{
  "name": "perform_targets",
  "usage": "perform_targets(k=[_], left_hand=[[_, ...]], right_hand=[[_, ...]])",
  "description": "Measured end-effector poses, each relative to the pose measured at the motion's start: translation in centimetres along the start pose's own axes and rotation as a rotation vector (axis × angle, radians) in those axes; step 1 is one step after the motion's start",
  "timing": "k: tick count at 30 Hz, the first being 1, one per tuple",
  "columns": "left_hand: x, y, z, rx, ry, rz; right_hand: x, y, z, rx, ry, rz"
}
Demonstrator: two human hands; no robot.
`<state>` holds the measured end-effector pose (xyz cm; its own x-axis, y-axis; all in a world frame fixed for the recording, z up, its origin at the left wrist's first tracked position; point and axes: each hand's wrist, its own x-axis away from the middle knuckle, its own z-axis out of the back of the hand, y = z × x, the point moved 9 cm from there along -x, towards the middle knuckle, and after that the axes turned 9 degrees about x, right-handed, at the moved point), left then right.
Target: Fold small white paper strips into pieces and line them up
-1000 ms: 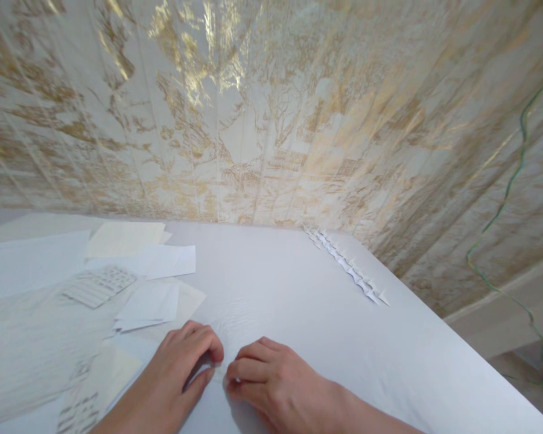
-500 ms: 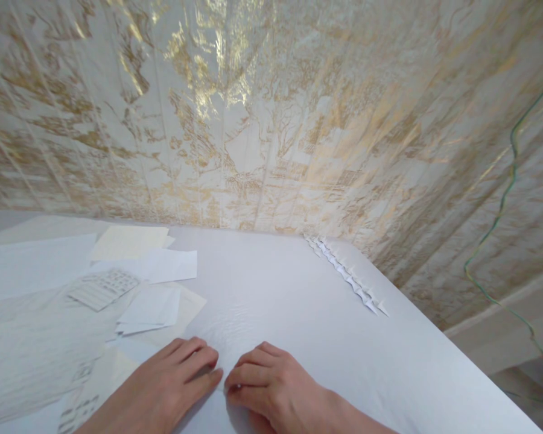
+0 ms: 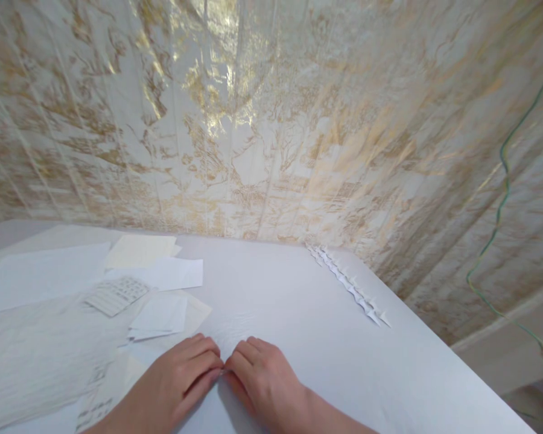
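My left hand (image 3: 176, 377) and my right hand (image 3: 266, 377) meet fingertip to fingertip low in the view, just above the white table (image 3: 276, 289). Both are closed in a pinch. A pale sliver of a small piece of paper (image 3: 222, 372) shows between them; the fingers hide most of it. Left of my left hand lies a small stack of white paper pieces (image 3: 159, 314), overlapping a cream sheet (image 3: 199, 312). Toward the table's right edge, rows of small folded white paper pieces (image 3: 350, 288) with pointed tips are lined up.
Large paper sheets (image 3: 31, 352) spread over the left side, with a printed slip (image 3: 116, 294), a cream sheet (image 3: 140, 251) and a white strip (image 3: 181, 272) on or beside them. A gold-patterned curtain (image 3: 262, 150) hangs behind the table. A green cord (image 3: 498, 217) dangles at the right.
My two hands have drawn together until their fingertips meet, the fingers curling tighter. The whole view has shifted slightly, so the table and papers appear a little lower.
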<state>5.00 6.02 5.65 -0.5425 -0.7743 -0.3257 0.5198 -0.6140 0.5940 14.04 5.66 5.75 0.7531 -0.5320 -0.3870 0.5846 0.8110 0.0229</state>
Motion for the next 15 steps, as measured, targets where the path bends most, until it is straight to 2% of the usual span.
perform_targets(k=[4,7,12,15], left_hand=[[0.3,-2.4,0.8,0.153,0.102,0.177],[0.4,-2.8,1.2,0.195,0.126,0.252],[0.2,-1.0,1.0,0.188,0.094,0.209],[0.2,-0.2,1.1,0.16,0.116,0.173]], right_hand=[[-0.5,1.9,-0.1,-0.23,-0.047,-0.215],[-0.5,2.6,-0.4,-0.39,-0.091,-0.339],[-0.7,1.9,-0.4,-0.431,-0.114,-0.304],[-0.5,2.2,-0.2,-0.477,-0.101,-0.351]])
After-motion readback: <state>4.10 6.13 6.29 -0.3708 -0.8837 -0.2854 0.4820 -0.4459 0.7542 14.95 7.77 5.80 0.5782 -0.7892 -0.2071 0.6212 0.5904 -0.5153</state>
